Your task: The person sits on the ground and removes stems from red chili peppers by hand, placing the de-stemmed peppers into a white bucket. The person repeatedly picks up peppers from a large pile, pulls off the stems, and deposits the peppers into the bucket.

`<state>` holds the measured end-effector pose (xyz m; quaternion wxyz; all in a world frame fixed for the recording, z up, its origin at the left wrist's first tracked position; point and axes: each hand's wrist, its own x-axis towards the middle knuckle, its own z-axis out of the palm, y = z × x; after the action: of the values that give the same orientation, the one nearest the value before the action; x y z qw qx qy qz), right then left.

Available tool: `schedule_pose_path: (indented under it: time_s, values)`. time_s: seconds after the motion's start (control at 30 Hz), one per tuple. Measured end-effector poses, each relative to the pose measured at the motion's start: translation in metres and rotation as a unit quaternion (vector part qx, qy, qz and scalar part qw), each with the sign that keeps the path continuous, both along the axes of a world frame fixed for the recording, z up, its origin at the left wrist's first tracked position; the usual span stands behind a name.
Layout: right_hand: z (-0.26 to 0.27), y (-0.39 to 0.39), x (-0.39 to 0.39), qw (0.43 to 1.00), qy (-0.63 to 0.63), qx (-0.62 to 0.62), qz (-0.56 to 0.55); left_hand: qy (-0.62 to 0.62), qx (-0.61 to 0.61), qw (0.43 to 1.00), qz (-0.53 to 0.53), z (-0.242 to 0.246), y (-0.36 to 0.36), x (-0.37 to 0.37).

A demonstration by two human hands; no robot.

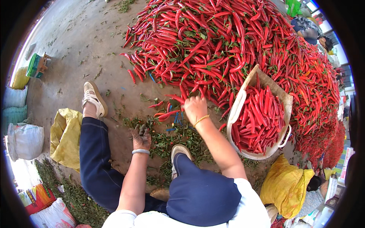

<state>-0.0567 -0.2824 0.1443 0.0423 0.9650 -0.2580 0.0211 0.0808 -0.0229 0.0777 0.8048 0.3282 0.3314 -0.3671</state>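
Note:
My right hand, with a yellow bracelet at the wrist, is at the near edge of a large pile of red chili peppers. Its fingers are curled around a red chili pepper, partly hidden by the hand. Above the floor between my legs, my left hand is palm up and holds nothing, its darkened fingers apart. A pale bangle circles that wrist. To the right of my right arm, a whitish plastic container with handles leans against the pile, filled with red chili peppers.
Green stems and leaves litter the floor between my shoes. A yellow woven sack lies beside my left leg; another yellow sack stands at right. A green stool-like object is at far left. Other people sit beyond the pile.

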Motion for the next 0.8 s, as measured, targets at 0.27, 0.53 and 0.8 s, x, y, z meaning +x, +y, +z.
schedule_pose_path:
  time_s: [0.27,0.53,0.8]
  values:
    - [0.020,0.100,-0.002,0.908,-0.210,0.232,0.280,-0.154,0.013,0.973,-0.173,0.019,-0.045,-0.006]
    - [-0.041,0.006,0.003,0.951,0.113,0.255,-0.135,0.002,0.034,0.996,-0.087,0.023,-0.038,0.011]
    - [-0.005,0.081,-0.016,0.947,-0.052,0.301,0.099,0.000,0.135,0.984,-0.117,0.006,-0.030,-0.036]
